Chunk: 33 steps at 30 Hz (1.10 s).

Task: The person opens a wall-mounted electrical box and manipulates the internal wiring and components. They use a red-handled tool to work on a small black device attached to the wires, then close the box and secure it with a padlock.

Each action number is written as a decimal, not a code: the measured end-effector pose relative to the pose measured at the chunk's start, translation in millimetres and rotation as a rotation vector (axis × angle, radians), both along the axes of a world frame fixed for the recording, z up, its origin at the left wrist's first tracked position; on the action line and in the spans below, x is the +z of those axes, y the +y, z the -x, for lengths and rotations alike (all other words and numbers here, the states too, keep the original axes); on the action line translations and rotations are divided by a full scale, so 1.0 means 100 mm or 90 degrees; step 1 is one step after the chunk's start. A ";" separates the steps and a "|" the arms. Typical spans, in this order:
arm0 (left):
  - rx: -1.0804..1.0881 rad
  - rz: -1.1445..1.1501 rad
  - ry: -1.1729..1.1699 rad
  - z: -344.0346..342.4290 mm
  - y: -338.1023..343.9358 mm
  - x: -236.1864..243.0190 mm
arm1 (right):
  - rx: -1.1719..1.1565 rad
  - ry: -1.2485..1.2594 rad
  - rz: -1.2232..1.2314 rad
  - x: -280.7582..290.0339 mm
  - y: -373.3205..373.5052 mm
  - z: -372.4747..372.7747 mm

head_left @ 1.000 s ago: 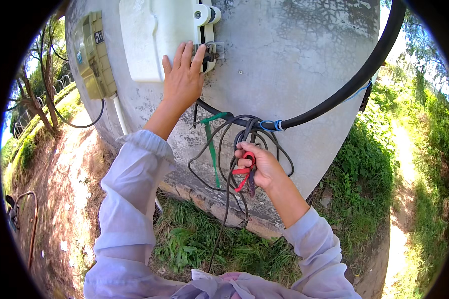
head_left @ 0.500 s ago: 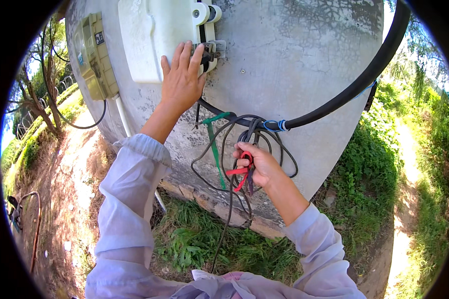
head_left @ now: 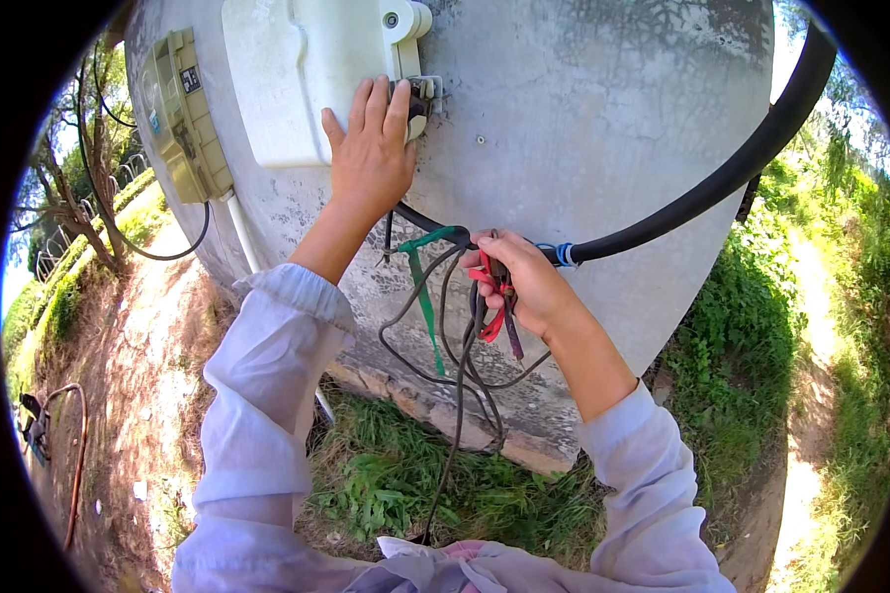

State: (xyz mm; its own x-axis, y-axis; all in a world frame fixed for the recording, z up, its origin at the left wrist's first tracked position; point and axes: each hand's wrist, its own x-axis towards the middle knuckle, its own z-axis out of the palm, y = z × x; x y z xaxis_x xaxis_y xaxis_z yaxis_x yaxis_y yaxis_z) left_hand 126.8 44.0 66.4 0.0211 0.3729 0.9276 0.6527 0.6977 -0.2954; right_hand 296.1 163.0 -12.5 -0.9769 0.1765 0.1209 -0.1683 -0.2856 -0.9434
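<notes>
My left hand point(head_left: 371, 148) lies with straight fingers against the lower right edge of a white plastic box cover point(head_left: 277, 89). Its fingertips are beside a dark latch-like fitting point(head_left: 420, 97) with a clear tab. My right hand point(head_left: 524, 282) is closed round what looks like a pair of pliers point(head_left: 514, 336), with red strips tied about dark handles. The tool's jaws are hidden by my fingers. Behind and below that hand hang loops of thin dark cable point(head_left: 396, 336). Left of them a green strip point(head_left: 423, 296) dangles from the thick black cable point(head_left: 663, 225).
A grey concrete wall point(head_left: 583, 128) carries the box. A beige meter box point(head_left: 190, 119) hangs at left, with a white conduit point(head_left: 242, 232) below it. Blue ties point(head_left: 564, 254) circle the thick cable. Grass point(head_left: 386, 484) grows at the wall's foot.
My right hand has risen with the pliers toward the thick cable. The dark gap along the white cover's right edge has closed. My left hand stays on the cover.
</notes>
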 end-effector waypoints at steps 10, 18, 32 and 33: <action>0.091 -0.015 0.032 0.06 -0.05 0.24 | -0.056 0.192 0.106 0.33 -0.19 0.43; 0.044 0.007 0.048 0.10 0.04 0.27 | -0.089 0.269 0.505 0.58 0.16 1.38; 0.028 0.005 0.028 0.06 -0.02 0.34 | 0.006 0.244 0.457 0.64 0.14 1.60; 0.031 0.007 0.026 0.05 -0.04 0.35 | 0.041 0.233 0.428 0.64 0.08 1.56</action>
State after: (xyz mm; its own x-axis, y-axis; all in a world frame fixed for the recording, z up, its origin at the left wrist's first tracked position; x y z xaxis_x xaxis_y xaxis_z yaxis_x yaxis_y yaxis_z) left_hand 121.9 40.3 101.0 0.0411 0.3850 0.9220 0.6051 0.7247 -0.3296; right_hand 140.1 171.4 51.2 -0.9058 0.2710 0.3257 -0.4006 -0.7982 -0.4500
